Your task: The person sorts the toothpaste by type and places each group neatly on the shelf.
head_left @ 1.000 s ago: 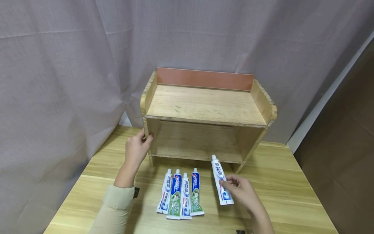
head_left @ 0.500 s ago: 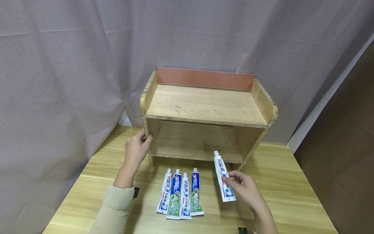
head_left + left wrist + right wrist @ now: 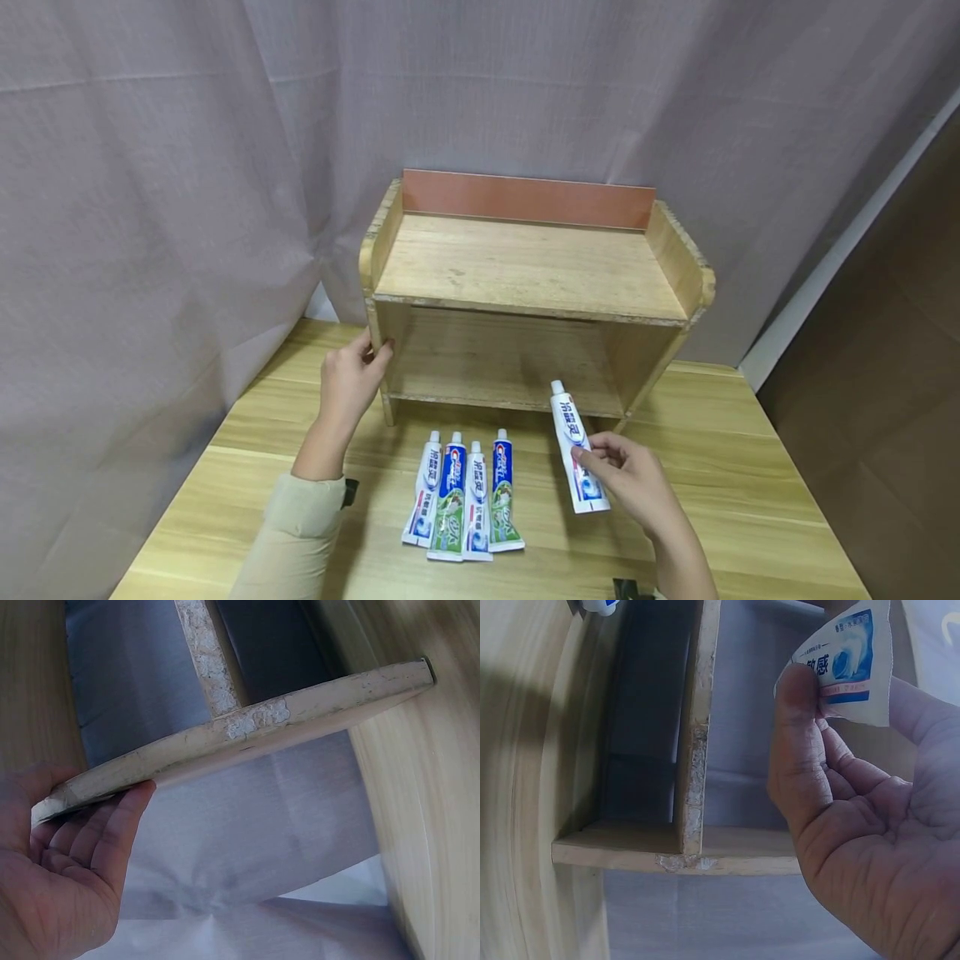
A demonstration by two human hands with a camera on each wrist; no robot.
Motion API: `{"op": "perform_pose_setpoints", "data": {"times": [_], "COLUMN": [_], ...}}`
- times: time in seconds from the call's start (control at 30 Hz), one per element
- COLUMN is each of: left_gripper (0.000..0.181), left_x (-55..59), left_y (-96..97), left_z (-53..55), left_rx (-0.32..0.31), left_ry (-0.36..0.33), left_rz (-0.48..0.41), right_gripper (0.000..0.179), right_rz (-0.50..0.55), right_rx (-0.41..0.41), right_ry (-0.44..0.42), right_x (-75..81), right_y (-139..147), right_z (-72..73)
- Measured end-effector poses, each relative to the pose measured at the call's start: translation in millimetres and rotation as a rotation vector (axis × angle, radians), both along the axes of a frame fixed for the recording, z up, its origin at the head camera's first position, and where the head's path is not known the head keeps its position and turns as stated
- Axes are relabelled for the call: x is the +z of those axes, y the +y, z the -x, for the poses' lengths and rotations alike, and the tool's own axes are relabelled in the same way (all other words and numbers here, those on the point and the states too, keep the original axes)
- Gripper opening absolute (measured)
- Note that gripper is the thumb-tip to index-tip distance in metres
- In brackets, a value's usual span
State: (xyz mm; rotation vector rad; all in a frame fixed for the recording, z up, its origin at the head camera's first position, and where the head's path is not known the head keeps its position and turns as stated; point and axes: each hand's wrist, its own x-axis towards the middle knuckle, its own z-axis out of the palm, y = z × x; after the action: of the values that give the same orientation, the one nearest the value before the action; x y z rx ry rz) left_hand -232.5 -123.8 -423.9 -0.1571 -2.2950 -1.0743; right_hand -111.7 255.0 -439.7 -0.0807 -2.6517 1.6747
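Observation:
My left hand [image 3: 351, 379] grips the left side panel of a small wooden shelf [image 3: 525, 267], thumb on one face and fingers on the other, as the left wrist view shows. In my right hand [image 3: 628, 479] a white and blue toothpaste tube [image 3: 577, 450] is pinched between thumb and fingers, cap pointing up toward the shelf's lower opening. Its crimped end [image 3: 855, 664] shows in the right wrist view. On the table, left of this tube, lie several more toothpaste tubes side by side: white ones [image 3: 476, 504] alternate with blue and green ones [image 3: 451, 500].
The shelf has an upper board with a reddish back strip [image 3: 525, 200] and a lower board [image 3: 502, 403] raised on short legs. It stands on a wood-grain table [image 3: 262, 467]. Grey curtain [image 3: 187, 167] hangs behind, and a brown panel [image 3: 877, 375] leans at the right.
The right hand has moved slightly up and right with the toothpaste tube, nearer the lower shelf. My left hand stays on the side panel, and the tubes on the table lie as before.

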Motion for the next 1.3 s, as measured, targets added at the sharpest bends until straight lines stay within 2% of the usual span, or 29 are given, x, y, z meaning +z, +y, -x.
{"op": "perform_pose_setpoints", "data": {"times": [0.33,0.67,1.3], "left_gripper": [0.014,0.014,0.017], "left_x": [-0.3,-1.3,-0.6], "left_y": [-0.2,-0.2,-0.2], "left_z": [-0.5,-0.3,-0.8], "left_rx": [-0.011,-0.007,-0.006], "left_ry": [-0.008,0.003,0.0], "left_rz": [-0.012,-0.01,-0.003], "right_gripper": [0.032,0.031,0.032], "right_rz": [0.022,-0.018,-0.028], "right_rx": [-0.007,-0.014,-0.006], "right_ry": [-0.002,0.019,0.039], "right_x": [5.9,13.9,17.9], "right_y": [-1.1,-0.7,1.0], "right_z": [-0.9,-1.8,-4.2]}}
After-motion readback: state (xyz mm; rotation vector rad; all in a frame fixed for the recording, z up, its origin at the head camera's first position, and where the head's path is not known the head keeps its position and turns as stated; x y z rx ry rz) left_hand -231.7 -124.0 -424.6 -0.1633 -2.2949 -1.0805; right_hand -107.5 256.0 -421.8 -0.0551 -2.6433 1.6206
